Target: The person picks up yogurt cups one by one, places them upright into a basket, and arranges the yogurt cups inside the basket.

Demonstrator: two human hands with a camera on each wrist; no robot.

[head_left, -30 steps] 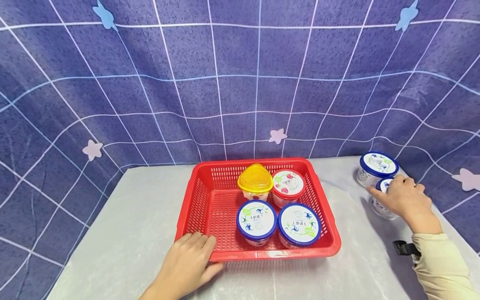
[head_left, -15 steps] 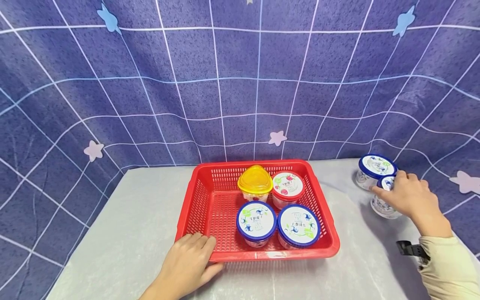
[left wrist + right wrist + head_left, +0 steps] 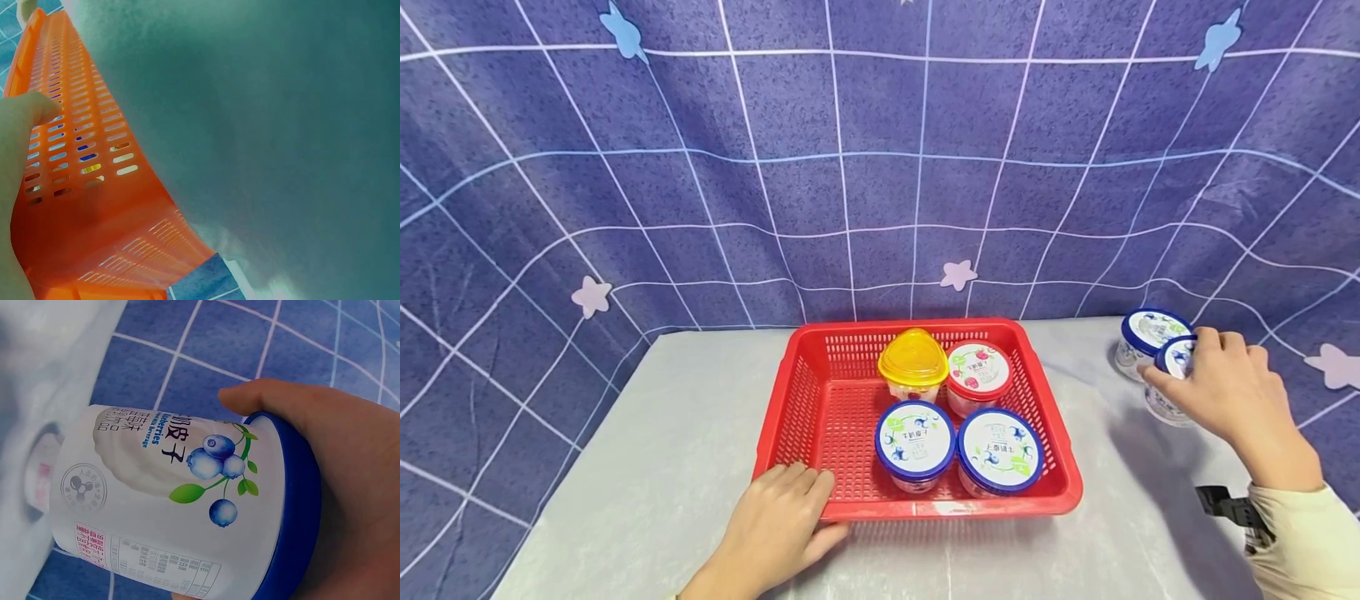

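Note:
At the right in the head view, my right hand [image 3: 1243,396] grips a yogurt cup [image 3: 1176,358] by its blue lid, from above. The right wrist view shows this white cup [image 3: 162,494] with printed blueberries, thumb and fingers around the lid. It looks slightly raised, though its base is not clearly seen against the table. Just behind it stands a second blue-lidded cup [image 3: 1152,329]. My left hand [image 3: 782,525] holds the front left rim of a red plastic basket [image 3: 850,433]. In the left wrist view the thumb [image 3: 42,107] lies against the slotted basket wall [image 3: 81,125].
Inside the basket's right half sit two blue-lidded cups [image 3: 915,442], a red-lidded cup [image 3: 979,371] and a container with a yellow triangular lid [image 3: 913,360]. The grey table [image 3: 647,442] extends left of the basket. A blue checked curtain [image 3: 880,183] hangs behind.
My right hand has shifted slightly right, and the cup in its grip has risen a little, its lid now overlapping the cup behind. My left hand stays on the basket rim.

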